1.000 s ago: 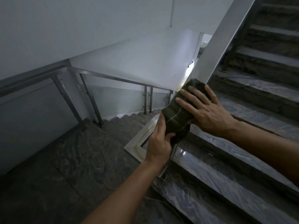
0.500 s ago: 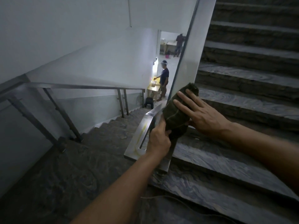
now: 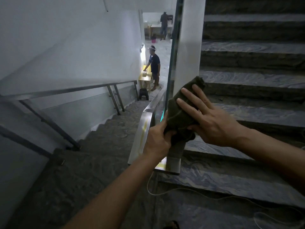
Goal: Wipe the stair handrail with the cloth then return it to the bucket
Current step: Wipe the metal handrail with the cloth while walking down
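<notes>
A dark green cloth (image 3: 179,113) is wrapped over the end of the steel stair handrail (image 3: 145,123), where the rail turns at the landing. My left hand (image 3: 158,139) pinches the cloth's lower edge from below. My right hand (image 3: 206,119) lies flat on the cloth's right side, fingers spread and thumb tucked under it. The rail's lower run (image 3: 158,96) slopes down the descending stairs. No bucket near me is in sight.
Marble steps (image 3: 247,80) climb at the right. Descending steps (image 3: 115,126) and a second railing (image 3: 66,91) lie to the left. A white cable (image 3: 165,192) trails over the landing floor. Two people stand below by a yellow table (image 3: 146,75); a small pink bucket (image 3: 153,39) sits far off.
My view has swung right and down, bringing the lower floor and the people into sight. Both hands stay on the cloth at the rail's end, which has shifted slightly up the rail.
</notes>
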A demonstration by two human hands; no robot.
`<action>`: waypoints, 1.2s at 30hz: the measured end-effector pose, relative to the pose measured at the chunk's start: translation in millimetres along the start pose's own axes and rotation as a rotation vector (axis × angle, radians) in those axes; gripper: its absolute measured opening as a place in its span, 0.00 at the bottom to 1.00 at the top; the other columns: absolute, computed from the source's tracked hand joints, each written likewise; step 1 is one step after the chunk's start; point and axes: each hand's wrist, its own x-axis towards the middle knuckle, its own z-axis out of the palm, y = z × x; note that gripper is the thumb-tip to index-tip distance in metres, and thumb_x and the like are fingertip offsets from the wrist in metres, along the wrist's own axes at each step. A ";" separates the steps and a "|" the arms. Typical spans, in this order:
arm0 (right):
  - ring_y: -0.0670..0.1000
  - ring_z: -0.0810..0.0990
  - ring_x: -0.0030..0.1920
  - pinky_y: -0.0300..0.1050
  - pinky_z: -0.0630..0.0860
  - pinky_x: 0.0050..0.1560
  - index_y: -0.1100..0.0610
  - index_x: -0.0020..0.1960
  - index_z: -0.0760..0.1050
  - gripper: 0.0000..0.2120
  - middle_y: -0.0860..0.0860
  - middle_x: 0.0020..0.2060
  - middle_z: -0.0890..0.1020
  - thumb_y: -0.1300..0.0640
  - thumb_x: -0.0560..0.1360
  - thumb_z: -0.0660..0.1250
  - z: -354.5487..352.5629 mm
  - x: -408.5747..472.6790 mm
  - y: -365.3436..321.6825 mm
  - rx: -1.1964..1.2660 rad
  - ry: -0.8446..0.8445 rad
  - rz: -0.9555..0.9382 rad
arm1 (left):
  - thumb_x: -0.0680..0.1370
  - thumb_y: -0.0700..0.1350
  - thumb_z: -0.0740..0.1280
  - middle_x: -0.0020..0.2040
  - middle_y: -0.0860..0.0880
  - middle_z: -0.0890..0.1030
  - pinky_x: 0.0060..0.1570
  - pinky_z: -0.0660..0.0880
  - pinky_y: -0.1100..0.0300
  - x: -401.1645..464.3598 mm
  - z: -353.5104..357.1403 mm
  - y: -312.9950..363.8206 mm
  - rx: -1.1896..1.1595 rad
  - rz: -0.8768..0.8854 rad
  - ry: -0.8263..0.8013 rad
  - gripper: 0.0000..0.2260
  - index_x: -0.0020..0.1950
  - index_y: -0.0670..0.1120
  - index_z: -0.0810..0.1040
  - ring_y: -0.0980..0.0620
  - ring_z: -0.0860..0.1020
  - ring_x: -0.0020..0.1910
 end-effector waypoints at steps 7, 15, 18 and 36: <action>0.61 0.43 0.77 0.62 0.63 0.69 0.54 0.77 0.50 0.33 0.56 0.78 0.49 0.50 0.77 0.59 8.3 -4.0 -4.0 0.025 0.067 0.031 | 0.78 0.41 0.63 0.61 0.51 0.77 0.56 0.79 0.56 -3.5 11.4 -19.4 -0.072 0.054 0.026 0.26 0.75 0.42 0.62 0.59 0.76 0.59; 0.60 0.44 0.77 0.63 0.71 0.64 0.54 0.77 0.50 0.33 0.55 0.78 0.48 0.53 0.76 0.61 20.6 -8.6 -19.2 0.054 0.212 0.127 | 0.83 0.50 0.53 0.67 0.39 0.71 0.52 0.76 0.68 -2.7 16.7 -32.2 0.017 0.479 0.151 0.27 0.78 0.55 0.42 0.58 0.75 0.57; 0.59 0.44 0.77 0.62 0.67 0.66 0.54 0.77 0.50 0.33 0.55 0.78 0.47 0.56 0.76 0.60 32.3 -11.2 -27.2 0.067 0.282 0.186 | 0.84 0.52 0.53 0.61 0.32 0.77 0.47 0.80 0.62 1.9 20.0 -50.2 0.038 0.561 0.132 0.26 0.78 0.56 0.43 0.50 0.82 0.48; 0.53 0.56 0.74 0.44 0.70 0.66 0.56 0.76 0.55 0.31 0.61 0.77 0.47 0.66 0.75 0.60 136.1 -11.6 -120.2 -0.026 0.651 0.710 | 0.78 0.37 0.60 0.74 0.35 0.64 0.56 0.78 0.44 -8.2 -19.1 -115.9 0.178 0.642 -0.424 0.34 0.76 0.58 0.46 0.33 0.79 0.55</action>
